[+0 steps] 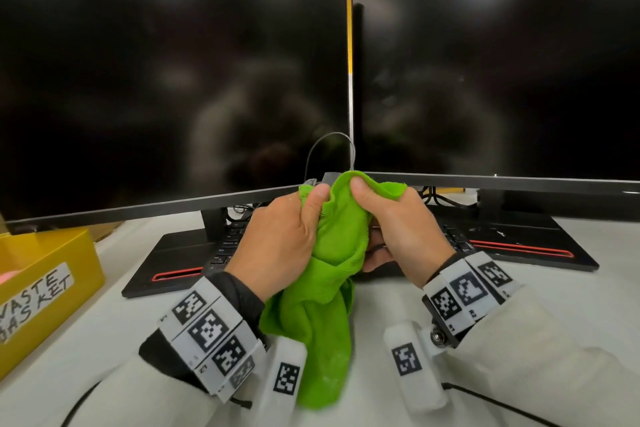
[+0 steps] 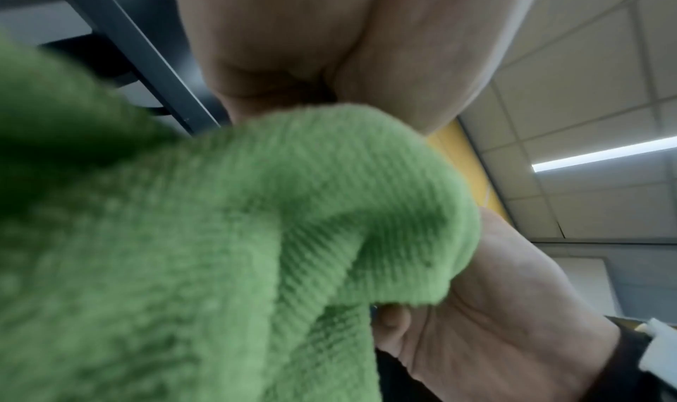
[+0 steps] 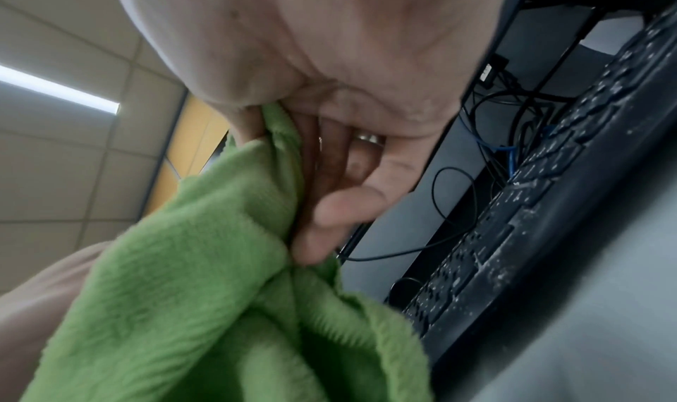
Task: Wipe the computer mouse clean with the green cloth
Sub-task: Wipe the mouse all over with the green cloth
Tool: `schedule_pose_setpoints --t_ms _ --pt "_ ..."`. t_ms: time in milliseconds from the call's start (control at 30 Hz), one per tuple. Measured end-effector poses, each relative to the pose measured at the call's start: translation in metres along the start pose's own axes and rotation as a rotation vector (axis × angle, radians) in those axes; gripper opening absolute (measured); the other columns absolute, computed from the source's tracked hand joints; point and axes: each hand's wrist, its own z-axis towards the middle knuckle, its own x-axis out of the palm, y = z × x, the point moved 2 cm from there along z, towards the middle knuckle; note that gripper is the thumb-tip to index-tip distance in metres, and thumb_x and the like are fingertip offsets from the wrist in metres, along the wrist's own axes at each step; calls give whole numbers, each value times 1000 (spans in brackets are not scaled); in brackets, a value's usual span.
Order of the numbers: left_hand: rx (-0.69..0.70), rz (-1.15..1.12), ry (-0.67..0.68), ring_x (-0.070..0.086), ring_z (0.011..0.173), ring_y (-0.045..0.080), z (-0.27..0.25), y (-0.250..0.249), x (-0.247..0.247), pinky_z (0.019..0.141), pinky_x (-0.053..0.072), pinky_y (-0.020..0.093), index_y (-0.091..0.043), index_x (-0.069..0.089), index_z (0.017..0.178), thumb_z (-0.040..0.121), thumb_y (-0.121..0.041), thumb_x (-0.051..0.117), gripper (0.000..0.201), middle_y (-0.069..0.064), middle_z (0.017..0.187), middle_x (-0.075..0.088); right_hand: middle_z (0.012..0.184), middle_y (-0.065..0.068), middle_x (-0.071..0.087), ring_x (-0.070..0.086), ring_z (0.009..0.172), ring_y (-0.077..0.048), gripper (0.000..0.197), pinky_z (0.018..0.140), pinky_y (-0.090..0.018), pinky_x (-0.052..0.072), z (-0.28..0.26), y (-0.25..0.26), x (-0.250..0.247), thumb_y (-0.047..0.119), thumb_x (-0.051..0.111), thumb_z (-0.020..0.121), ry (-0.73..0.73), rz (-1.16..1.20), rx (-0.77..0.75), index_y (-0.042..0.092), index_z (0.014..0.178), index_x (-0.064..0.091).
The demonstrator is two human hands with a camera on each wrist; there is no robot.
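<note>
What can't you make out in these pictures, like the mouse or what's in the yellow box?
- Mouse: hidden in all views; the green cloth bundled between the left hand and right hand covers it, only a thin cable shows.
- Yellow box: cut off by the head view's left edge; contents unclear.
- Keyboard: mostly behind the hands.
</note>
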Motion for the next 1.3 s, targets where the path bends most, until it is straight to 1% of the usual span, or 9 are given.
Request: schedule_pose_setpoints --t_ms 100,200,400,533,667,800,933,1167,1300 --pt "39 -241 55 72 102 22 9 -3 8 94 54 43 -30 62 101 99 -72 39 48 -7 95 74 102 -18 76 76 90 -35 19 72 -59 61 0 0 -7 21 54 102 41 99 -33 13 108 71" --pt "29 -399 135 73 109 19 17 -7 13 102 54 52 -27 57 123 103 -61 47 41 -2 110 77 102 -13 77 76 92 -32 30 74 -54 62 -1 0 -12 1 47 102 87 127 -74 20 112 68" --pt "33 -60 21 64 110 41 23 -17 21 84 45 40 -24 57 105 103 -59 43 39 8 109 75 91 -20 77 76 76 -40 13 65 -57 62 -2 9 -26 7 60 97 -97 125 -34 10 104 71" --pt "61 18 -58 60 100 48 22 -26 20 75 27 34 -30 50 82 111 -44 34 36 -3 80 60 85 -21 76 73 61 -43 25 56 -52 61 -3 13 -29 27 67 94 -203 104 -23 4 100 70" --pt "61 144 -116 60 100 53 22 -25 14 84 39 47 -9 67 125 114 -33 33 43 18 98 69 88 -28 75 73 64 -47 23 61 -58 61 -1 14 -28 20 64 97 -165 173 -19 -2 102 68" --pt "89 -102 -145 68 112 35 23 -15 12 96 50 47 -25 68 131 111 -46 35 44 5 111 75 99 -32 73 73 75 -50 18 67 -58 61 2 10 -28 5 53 100 -88 185 -41 -6 109 65" --pt "47 -353 22 69 110 19 22 1 17 102 52 49 -22 57 130 93 -57 50 51 -5 111 74 100 -31 73 73 85 -48 22 74 -59 61 2 6 -31 -5 47 100 -32 220 -43 -4 113 65" --pt "133 -429 193 67 81 26 18 -8 14 83 58 60 -17 52 108 89 -38 76 37 9 90 70 95 -29 75 74 78 -48 18 72 -64 59 -2 6 -32 10 70 90 -112 171 -62 1 105 72" --pt "106 -480 168 70 89 41 18 -9 14 82 58 63 -19 53 102 77 -61 79 56 11 91 74 95 -28 75 74 78 -47 21 72 -63 60 -4 7 -30 14 72 89 -102 180 -60 0 104 73"
